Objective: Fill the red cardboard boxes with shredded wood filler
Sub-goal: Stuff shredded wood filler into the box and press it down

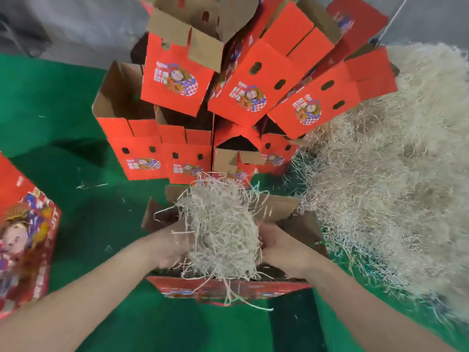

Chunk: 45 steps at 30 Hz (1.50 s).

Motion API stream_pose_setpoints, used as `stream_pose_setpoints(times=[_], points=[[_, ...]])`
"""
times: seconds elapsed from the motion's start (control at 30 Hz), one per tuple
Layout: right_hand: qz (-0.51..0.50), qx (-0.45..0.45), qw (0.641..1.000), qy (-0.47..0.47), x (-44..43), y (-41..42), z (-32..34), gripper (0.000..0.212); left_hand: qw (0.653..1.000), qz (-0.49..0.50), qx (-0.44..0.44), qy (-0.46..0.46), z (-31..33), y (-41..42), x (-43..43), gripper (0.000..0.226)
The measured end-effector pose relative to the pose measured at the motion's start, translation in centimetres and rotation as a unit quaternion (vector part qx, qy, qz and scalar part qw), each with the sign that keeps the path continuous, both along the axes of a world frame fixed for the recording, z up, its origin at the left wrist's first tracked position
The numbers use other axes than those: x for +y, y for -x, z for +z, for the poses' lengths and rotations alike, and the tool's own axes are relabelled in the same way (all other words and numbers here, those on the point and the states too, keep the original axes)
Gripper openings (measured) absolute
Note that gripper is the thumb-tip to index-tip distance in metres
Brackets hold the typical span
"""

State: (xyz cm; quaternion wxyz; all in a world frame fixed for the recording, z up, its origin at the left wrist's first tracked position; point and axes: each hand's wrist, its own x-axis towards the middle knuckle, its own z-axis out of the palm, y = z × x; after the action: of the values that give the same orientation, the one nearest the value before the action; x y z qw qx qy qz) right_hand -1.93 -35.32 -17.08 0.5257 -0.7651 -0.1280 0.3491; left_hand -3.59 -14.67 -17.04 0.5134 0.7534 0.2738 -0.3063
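Observation:
An open red cardboard box (228, 288) stands on the green floor right below me, its brown flaps spread outward. Over its opening sits a thick wad of pale shredded wood filler (223, 229), with strands hanging over the near wall. My left hand (170, 245) grips the wad from the left and my right hand (281, 247) grips it from the right. Both sets of fingers are partly buried in the strands.
A stack of open red boxes (193, 102) rises just behind, some tipped and leaning. A large heap of filler (396, 179) covers the floor at right. Another red box (22, 237) lies at the left edge. Loose strands dot the green floor (76, 189).

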Motion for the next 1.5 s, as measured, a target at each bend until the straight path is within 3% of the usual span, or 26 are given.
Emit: stream_pose_setpoints(times=[0.03,0.1,0.23,0.3,0.33,0.4,0.47,0.53,0.6,0.7,0.8,0.83,0.9,1.0,1.1,1.2,1.23,1.33,1.43,1.5], points=[[-0.021,-0.012,0.999,0.027,0.3,0.2,-0.3,0.053,0.998,-0.009,-0.035,0.056,-0.7,-0.1,-0.4,0.024],[-0.075,-0.022,0.993,0.083,-0.1,0.0,-0.1,0.042,0.994,-0.073,-0.066,0.052,0.6,0.5,-0.2,0.027],[-0.139,0.024,0.981,0.132,-2.4,-0.2,1.1,0.024,0.992,0.006,-0.065,0.106,-0.2,0.7,2.3,0.026],[-0.156,0.046,0.977,0.139,-2.6,-0.2,1.4,0.011,0.993,-0.008,-0.058,0.103,-0.3,0.9,2.7,0.016],[-0.178,0.059,0.973,0.136,-2.8,-0.2,1.6,0.005,0.992,-0.015,-0.073,0.102,-0.6,0.7,2.8,0.022],[-0.255,0.046,0.957,0.127,-3.6,-0.3,2.0,0.007,0.992,0.016,-0.074,0.102,-0.6,0.6,3.1,0.041],[-0.309,-0.005,0.946,0.096,-4.4,-0.4,2.7,0.017,0.992,-0.007,-0.110,0.055,-0.5,0.6,3.6,0.044],[-0.275,0.014,0.961,0.007,-3.7,-0.2,3.5,0.033,0.991,-0.071,-0.112,0.026,-0.2,0.4,2.7,0.055],[-0.172,0.076,0.980,-0.061,-1.7,0.0,3.5,0.021,0.980,-0.155,-0.119,0.044,0.0,0.3,0.8,0.059],[-0.081,0.052,0.995,0.023,0.2,0.0,2.2,0.031,0.971,-0.192,-0.083,0.115,0.0,0.1,-0.7,0.040],[-0.113,-0.020,0.990,0.079,-0.3,-0.3,1.7,0.017,0.976,-0.103,-0.005,0.190,-0.1,-0.1,0.9,0.079],[-0.118,-0.030,0.988,0.098,-1.0,-0.3,1.8,0.011,0.979,-0.069,-0.012,0.191,-0.2,0.0,1.6,0.082],[-0.147,-0.018,0.980,0.130,-2.4,-0.6,1.8,0.008,0.987,-0.035,-0.020,0.154,0.0,0.5,2.5,0.093],[-0.171,0.013,0.968,0.182,-3.7,-1.0,1.7,0.015,0.993,-0.076,-0.021,0.083,-0.2,1.2,2.8,0.132],[-0.175,0.025,0.964,0.199,-3.4,-1.0,1.3,0.011,0.989,-0.117,-0.013,0.094,0.3,1.1,1.9,0.111],[-0.138,0.099,0.981,0.093,-1.5,-0.9,1.3,0.012,0.984,-0.129,0.008,0.119,-0.2,-0.2,-0.8,0.137],[-0.122,0.124,0.983,0.057,-0.9,-0.7,1.1,0.015,0.988,-0.108,0.004,0.113,-0.3,-0.7,-1.7,0.132],[-0.084,0.098,0.989,0.066,-1.0,-0.5,1.3,0.018,0.993,-0.100,-0.047,0.046,-1.4,-1.7,-2.0,0.078],[-0.142,0.080,0.979,0.122,-3.8,-0.9,1.6,0.008,0.978,-0.167,-0.114,-0.046,-1.2,-1.4,0.5,0.048],[-0.184,0.085,0.970,0.131,-5.4,-1.6,1.3,0.021,0.974,-0.163,-0.110,-0.109,-1.5,-1.6,2.1,0.037]])
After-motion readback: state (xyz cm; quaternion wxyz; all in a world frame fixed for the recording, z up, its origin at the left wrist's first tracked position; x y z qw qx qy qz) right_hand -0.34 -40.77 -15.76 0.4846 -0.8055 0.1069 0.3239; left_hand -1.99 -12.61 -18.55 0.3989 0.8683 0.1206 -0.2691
